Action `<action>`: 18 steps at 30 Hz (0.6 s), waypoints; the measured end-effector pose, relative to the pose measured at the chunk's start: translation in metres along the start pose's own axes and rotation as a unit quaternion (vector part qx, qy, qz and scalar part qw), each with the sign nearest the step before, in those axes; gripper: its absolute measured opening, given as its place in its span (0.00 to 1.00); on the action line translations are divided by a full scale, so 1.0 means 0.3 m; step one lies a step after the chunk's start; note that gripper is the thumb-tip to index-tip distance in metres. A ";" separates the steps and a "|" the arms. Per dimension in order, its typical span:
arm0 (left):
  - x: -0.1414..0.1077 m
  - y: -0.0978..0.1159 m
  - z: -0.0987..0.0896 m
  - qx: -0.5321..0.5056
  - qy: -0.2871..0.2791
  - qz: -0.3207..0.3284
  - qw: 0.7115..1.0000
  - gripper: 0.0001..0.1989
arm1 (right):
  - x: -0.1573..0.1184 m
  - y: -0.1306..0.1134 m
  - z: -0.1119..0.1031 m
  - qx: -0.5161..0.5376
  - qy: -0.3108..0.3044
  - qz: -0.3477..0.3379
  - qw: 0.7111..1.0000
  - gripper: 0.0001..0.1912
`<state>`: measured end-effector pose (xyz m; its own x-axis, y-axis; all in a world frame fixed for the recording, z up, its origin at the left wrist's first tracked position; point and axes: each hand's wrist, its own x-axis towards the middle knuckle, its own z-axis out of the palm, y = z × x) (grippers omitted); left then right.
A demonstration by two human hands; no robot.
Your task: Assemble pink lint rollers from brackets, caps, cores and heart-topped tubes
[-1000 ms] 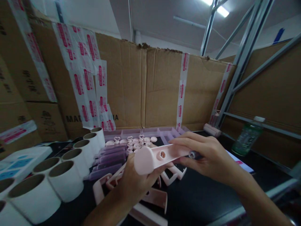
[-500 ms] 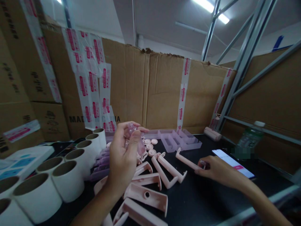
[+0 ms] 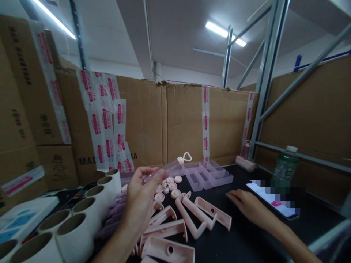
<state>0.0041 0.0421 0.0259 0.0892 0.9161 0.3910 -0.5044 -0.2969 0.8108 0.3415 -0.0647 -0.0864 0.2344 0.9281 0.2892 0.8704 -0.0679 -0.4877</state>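
My left hand (image 3: 141, 193) grips a translucent pinkish tube (image 3: 168, 168), its pale heart-shaped loop end pointing up and right. My right hand (image 3: 248, 206) is low over the black tabletop, left of the phone, fingers bent together; anything in them is hidden. Between the hands, several long pink half-shell casings (image 3: 193, 212) lie loose, and one casing with a dark hole (image 3: 215, 211) rests nearest my right hand. Small round pink caps (image 3: 172, 186) are scattered just beyond my left hand. More casings (image 3: 167, 250) are spread at the front.
Several white cardboard rolls (image 3: 74, 233) stand at the left. A purple divided tray (image 3: 210, 177) is at the back. On the right are a lit phone (image 3: 274, 201), a green bottle (image 3: 286, 164) and a pink cylindrical piece (image 3: 245, 163). A cardboard wall (image 3: 183, 120) and metal frame enclose the surface.
The tube in my left hand has tipped to the right, showing its heart loop. The casing by my right hand now lies flat on the table, apart from the fingers. The view has tilted up.
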 end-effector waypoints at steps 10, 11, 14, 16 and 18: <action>-0.051 -0.017 0.021 0.155 -0.142 0.032 0.977 0.17 | -0.022 -0.255 -0.087 0.181 0.125 -0.050 0.974 0.25; -0.060 -0.020 0.027 0.167 -0.177 0.041 0.969 0.17 | -0.028 -0.311 -0.101 0.214 0.105 -0.067 0.969 0.27; -0.084 -0.027 0.039 0.187 -0.250 0.064 0.948 0.15 | -0.042 -0.448 -0.105 0.273 0.066 -0.107 0.954 0.28; -0.099 -0.026 0.038 0.255 -0.273 0.094 0.923 0.12 | -0.046 -0.501 -0.078 0.293 0.078 -0.103 0.947 0.27; -0.113 -0.023 0.031 0.366 -0.294 0.160 0.868 0.07 | -0.043 -0.528 -0.039 0.306 0.110 -0.081 0.942 0.27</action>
<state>0.0126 0.0106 0.0111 0.5777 0.5229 0.6267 0.0784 -0.7998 0.5951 0.2057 -0.0703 -0.0032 0.2632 0.8053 0.5312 0.5055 0.3538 -0.7869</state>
